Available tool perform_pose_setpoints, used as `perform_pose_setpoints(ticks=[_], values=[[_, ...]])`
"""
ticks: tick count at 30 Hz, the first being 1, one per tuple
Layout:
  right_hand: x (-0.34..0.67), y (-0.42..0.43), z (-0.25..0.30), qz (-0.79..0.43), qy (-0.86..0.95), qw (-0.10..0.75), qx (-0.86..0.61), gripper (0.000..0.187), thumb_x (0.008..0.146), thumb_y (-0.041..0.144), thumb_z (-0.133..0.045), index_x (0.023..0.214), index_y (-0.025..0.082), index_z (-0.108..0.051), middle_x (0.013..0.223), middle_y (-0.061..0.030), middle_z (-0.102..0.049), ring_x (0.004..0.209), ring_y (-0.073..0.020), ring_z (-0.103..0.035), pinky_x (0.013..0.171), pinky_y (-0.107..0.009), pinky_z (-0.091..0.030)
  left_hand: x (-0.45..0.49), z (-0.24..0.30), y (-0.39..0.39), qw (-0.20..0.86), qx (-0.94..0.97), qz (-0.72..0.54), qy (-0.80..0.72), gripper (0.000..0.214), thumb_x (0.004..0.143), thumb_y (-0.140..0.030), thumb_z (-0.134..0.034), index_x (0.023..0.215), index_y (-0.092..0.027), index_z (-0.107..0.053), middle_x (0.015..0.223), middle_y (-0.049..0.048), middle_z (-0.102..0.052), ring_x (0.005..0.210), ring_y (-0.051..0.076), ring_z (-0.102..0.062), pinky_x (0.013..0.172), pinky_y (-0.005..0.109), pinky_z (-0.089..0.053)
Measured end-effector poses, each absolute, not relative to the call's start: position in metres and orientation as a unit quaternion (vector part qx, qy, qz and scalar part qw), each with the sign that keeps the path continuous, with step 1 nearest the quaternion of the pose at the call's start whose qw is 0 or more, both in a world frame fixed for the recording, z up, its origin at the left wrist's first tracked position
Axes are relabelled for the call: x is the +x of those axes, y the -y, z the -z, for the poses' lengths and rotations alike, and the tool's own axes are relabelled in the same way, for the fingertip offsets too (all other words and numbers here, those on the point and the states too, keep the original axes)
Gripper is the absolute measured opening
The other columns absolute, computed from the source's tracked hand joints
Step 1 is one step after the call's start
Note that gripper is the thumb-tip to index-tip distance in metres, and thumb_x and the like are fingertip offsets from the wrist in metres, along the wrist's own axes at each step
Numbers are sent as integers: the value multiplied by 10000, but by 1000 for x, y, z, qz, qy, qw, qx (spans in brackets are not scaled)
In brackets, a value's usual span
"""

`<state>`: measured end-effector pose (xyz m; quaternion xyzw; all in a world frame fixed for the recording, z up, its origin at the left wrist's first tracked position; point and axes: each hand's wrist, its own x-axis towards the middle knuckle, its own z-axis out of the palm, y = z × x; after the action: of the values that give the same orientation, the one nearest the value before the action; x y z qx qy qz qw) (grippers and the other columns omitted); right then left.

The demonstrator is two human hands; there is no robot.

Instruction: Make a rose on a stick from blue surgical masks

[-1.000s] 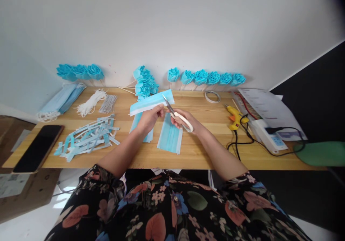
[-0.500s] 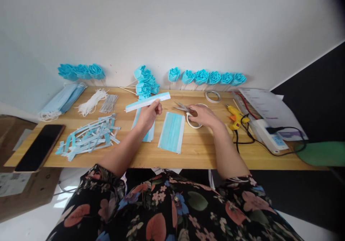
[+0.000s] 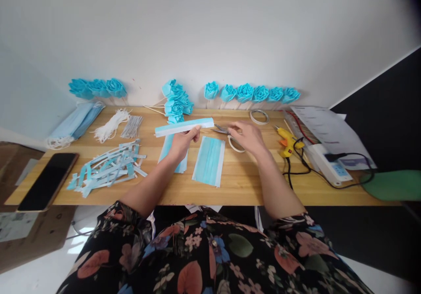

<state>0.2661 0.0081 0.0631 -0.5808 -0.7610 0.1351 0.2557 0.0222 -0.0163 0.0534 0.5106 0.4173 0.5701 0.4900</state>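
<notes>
Between the thumb and fingers of my left hand (image 3: 184, 143) is a folded strip of face mask (image 3: 184, 126), light blue and white, held nearly level above the table. My right hand (image 3: 247, 135) is closed on scissors (image 3: 221, 129) with white handles. Their blades point left, close to the strip's right end; I cannot tell whether they touch it. A flat mask sheet (image 3: 208, 161) lies on the table between my hands. Under my left wrist sits a stack of mask sheets (image 3: 182, 166), partly hidden.
Blue mask flowers (image 3: 245, 93) on sticks stand along the wall. Left are masks (image 3: 74, 121), white ear loops (image 3: 112, 126), wires (image 3: 131, 126), cut strips (image 3: 108, 167) and a phone (image 3: 48, 182). Right are tape (image 3: 259, 117), a yellow glue gun (image 3: 289, 142), a power strip (image 3: 329, 164) and papers (image 3: 329, 132).
The strip has moved slightly right and tilted more level. My right hand has gone from resting at the scissors to gripping them, with the handles shifted under its palm.
</notes>
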Motion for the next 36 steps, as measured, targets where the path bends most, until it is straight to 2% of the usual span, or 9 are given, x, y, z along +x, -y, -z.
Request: perform_pose_setpoints(ticks=[3,5,7,11,15,20,24,29,36], values=[[248,-4,-59,-351,692,397,-490,392,941,557,-562,879,212,-737,870,-57,-767,790,-201,-672,666,-303,-477,24,-53,19,488,526,-545,-434,488,803,-568,-729,556,-186,-551,573,1,-524,585,122,-473,617,285,-411],[234,1,-56,-470,640,408,-450,464,866,670,-624,830,215,-707,817,-43,-735,690,-169,-616,570,-276,-442,26,-53,21,494,532,-526,-443,491,787,-580,-739,563,-189,-547,575,0,-528,590,127,-485,614,287,-417],[223,6,-54,-531,596,417,-435,488,787,700,-704,764,214,-670,755,-25,-695,631,-146,-571,536,-266,-416,28,-52,23,505,535,-507,-449,493,757,-600,-759,577,-190,-555,574,-3,-536,585,131,-494,605,288,-421],[214,11,-54,-543,565,446,-432,449,725,627,-803,692,209,-642,631,20,-611,543,-108,-494,533,-261,-381,30,-52,23,513,539,-498,-445,509,749,-623,-760,569,-182,-579,566,7,-552,575,132,-504,594,287,-426],[217,10,-58,-538,536,488,-430,414,727,577,-820,681,208,-638,632,24,-619,534,-94,-487,543,-259,-380,26,-51,18,506,522,-540,-424,512,807,-595,-718,545,-180,-573,537,4,-526,537,112,-466,573,278,-399],[215,8,-56,-573,485,515,-415,462,648,612,-860,749,218,-640,710,9,-668,625,-117,-560,560,-256,-435,26,-49,15,502,503,-573,-409,490,791,-541,-750,529,-185,-538,520,-10,-500,512,99,-425,543,273,-358],[209,9,-49,-600,493,485,-403,481,556,547,-925,809,208,-696,752,-7,-699,691,-149,-611,586,-274,-481,30,-48,18,505,500,-565,-419,489,770,-546,-771,530,-185,-545,528,-9,-514,527,105,-439,558,275,-386],[207,10,-47,-592,474,508,-408,385,605,511,-889,732,197,-705,703,-8,-697,678,-149,-622,600,-275,-500,33,-48,25,528,514,-517,-436,514,768,-609,-762,546,-179,-588,557,6,-549,565,122,-497,587,279,-428],[225,-4,-60,-565,385,614,-393,382,598,499,-856,764,229,-642,760,-19,-722,827,-203,-720,725,-311,-601,20,-60,26,648,593,-345,-332,444,733,-585,-833,870,-166,-779,696,54,-706,591,137,-593,604,286,-491]])
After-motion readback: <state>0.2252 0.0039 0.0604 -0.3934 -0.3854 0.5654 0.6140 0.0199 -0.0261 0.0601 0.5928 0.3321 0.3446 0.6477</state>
